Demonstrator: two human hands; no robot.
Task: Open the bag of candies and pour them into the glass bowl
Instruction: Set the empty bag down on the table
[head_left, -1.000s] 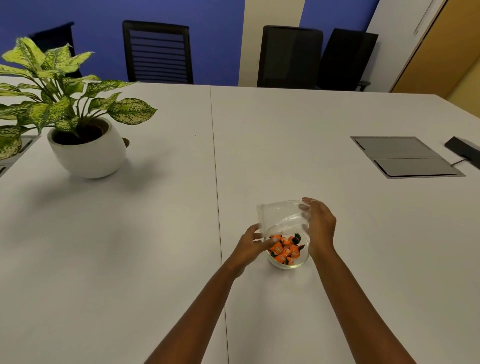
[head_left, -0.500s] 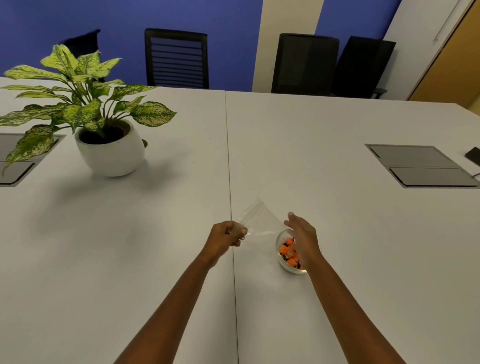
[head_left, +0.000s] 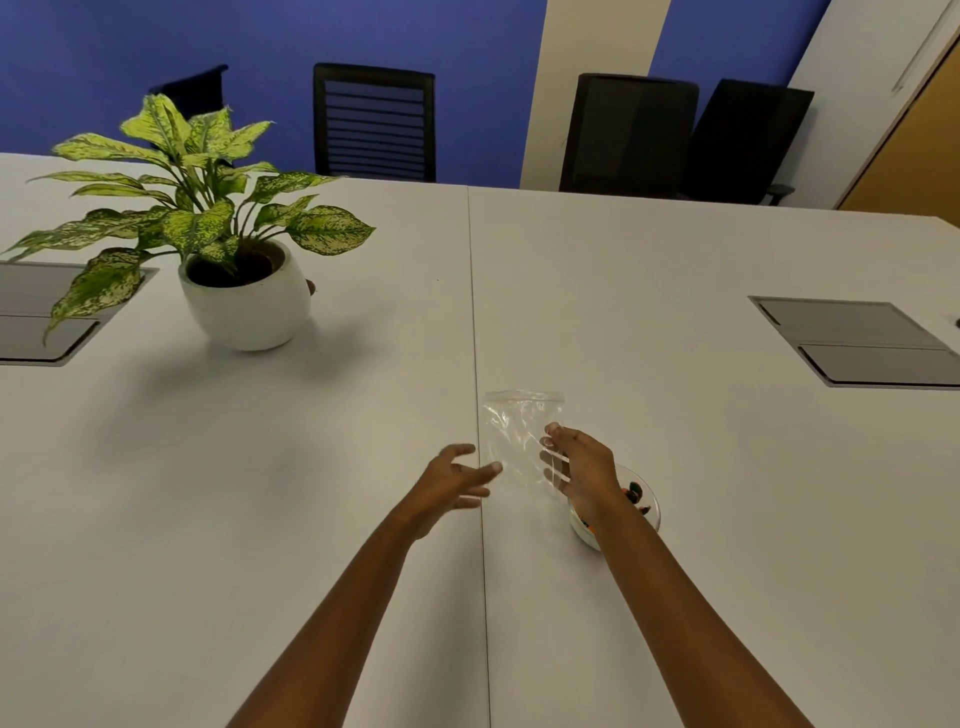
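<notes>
The task looks almost finished, as far as one can judge. The clear plastic bag (head_left: 522, 441) appears empty and lies flat, or nearly flat, on the white table (head_left: 675, 291), just behind the glass bowl (head_left: 647, 512) and a little to its left. To the left of the bowl, the left hand (head_left: 452, 486) hangs above the table with the fingers spread and grasps nothing; its fingertips come close to the near left corner of the bag, and I cannot tell if they touch it. The right hand (head_left: 584, 473) is directly over the left part of the bowl, fingers loose and apart against the bag's right side; whether it pinches the plastic or has let go, I cannot tell. The bowl is mostly hidden under this wrist, but some candies (head_left: 635, 491), dark and orange, show inside it. I think only putting the bag away is left. The table is wide and has a seam (head_left: 475, 322) running away from the person, left of the bowl. Far to the left of the bowl stands a potted plant (head_left: 228, 260) in a round white pot, with a grey floor-box lid (head_left: 31, 322) still farther left; another such lid (head_left: 857, 340) is far to the right of the bowl. Behind the table are black office chairs (head_left: 631, 135) and a blue wall (head_left: 156, 52).
</notes>
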